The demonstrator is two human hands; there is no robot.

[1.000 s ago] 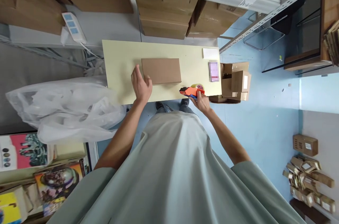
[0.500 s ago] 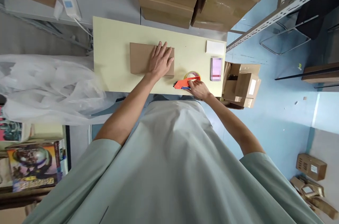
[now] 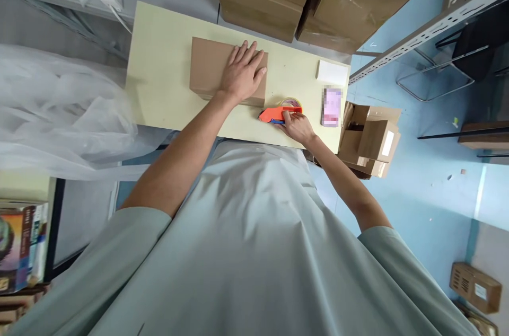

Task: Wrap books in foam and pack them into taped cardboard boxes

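The left hand (image 3: 242, 73), spread flat with its grip released, hides part of the brown box (image 3: 209, 63) on the table (image 3: 159, 60), while the right hand (image 3: 297, 126) covers some of the tape dispenser (image 3: 274, 114) clasped in its grip. The box looks plain; the dispenser, near its corner, is bright orange with blue below (a pinkish object (image 3: 331, 107) farther right is pixelated). A white label (image 3: 387, 142) on a carton (image 3: 373, 140) is too small to read.
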